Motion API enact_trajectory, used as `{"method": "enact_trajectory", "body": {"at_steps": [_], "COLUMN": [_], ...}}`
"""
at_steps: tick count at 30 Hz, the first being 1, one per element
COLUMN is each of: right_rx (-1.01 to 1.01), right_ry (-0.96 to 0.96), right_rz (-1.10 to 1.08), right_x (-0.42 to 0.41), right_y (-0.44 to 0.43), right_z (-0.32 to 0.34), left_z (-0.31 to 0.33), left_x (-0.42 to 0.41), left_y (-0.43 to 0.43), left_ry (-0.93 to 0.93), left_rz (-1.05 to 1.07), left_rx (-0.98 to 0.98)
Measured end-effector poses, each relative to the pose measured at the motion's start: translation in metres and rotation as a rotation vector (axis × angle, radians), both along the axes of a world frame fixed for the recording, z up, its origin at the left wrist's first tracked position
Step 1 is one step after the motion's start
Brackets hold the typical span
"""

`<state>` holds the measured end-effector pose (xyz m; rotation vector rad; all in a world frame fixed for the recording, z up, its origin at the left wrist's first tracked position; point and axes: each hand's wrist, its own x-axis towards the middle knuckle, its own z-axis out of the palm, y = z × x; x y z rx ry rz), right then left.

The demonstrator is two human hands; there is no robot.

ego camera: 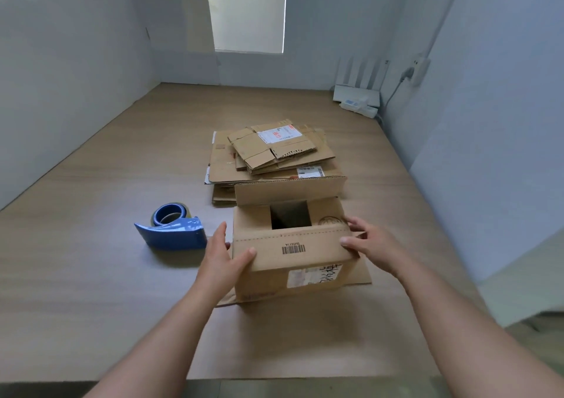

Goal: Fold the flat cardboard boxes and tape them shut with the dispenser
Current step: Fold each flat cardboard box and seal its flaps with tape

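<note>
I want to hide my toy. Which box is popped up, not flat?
The cardboard box held by the left hand and right hand. It stands folded up, top partly open; the flat boxes lie stacked behind it.

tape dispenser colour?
Blue: the tape dispenser has a blue body and blue roll holder. Clearest in the head view, left of the box.

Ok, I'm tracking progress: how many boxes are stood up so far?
1: the cardboard box gripped between the left hand and right hand, top partly open. The others lie flat in the stack behind it; none seems hidden.
</note>
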<state>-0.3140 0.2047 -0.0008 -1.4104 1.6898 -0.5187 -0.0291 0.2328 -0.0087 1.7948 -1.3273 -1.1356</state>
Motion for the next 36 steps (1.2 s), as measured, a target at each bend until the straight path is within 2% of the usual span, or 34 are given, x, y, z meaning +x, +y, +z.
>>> {"method": "enact_trajectory", "body": {"at_steps": [3, 5, 8, 13, 15, 17, 19, 22, 25, 28, 31, 36], "right_rx": [-0.046, -0.187, -0.335, -0.271, -0.280, -0.347, -0.382, -0.424, -0.432, -0.434, -0.453, -0.468], "right_ry": [0.105, 0.239, 0.334, 0.552, 0.519, 0.419, 0.307, 0.300, 0.285, 0.288, 0.254, 0.205], "right_rz": [-0.102, -0.070, 0.005, 0.187, 0.198, 0.102, 0.003, -0.033, -0.042, -0.028, -0.017, -0.009], "right_x": [0.005, 0.011, 0.028, 0.037, 0.034, 0.033, 0.036, 0.042, 0.042, 0.038, 0.033, 0.029], "right_y": [-0.001, -0.015, -0.042, -0.049, -0.032, -0.015, -0.004, 0.001, 0.000, -0.009, -0.016, -0.020], "right_z": [-0.001, 0.016, 0.042, 0.035, 0.011, -0.011, -0.025, -0.032, -0.034, -0.036, -0.036, -0.033], "left_z": [0.003, 0.001, -0.001, -0.004, -0.007, -0.009, -0.009, -0.010, -0.015, -0.021, -0.022, -0.023], "left_x": [-0.001, 0.002, 0.005, 0.003, 0.005, 0.007, 0.007, -0.001, -0.011, -0.019, -0.025, -0.025], "left_y": [-0.005, -0.006, -0.007, -0.012, -0.018, -0.024, -0.026, -0.026, -0.031, -0.039, -0.040, -0.036], "left_ry": [0.134, 0.159, 0.164, 0.069, 0.025, -0.067, -0.273, -0.610, -0.806, -0.820, -0.785, -0.779], "left_rz": [-0.028, -0.030, -0.018, -0.012, -0.001, -0.012, -0.079, -0.277, -0.388, -0.343, -0.258, -0.233], "left_rx": [0.087, 0.102, 0.086, 0.019, 0.001, -0.026, -0.104, -0.242, -0.238, -0.211, -0.233, -0.295]}}
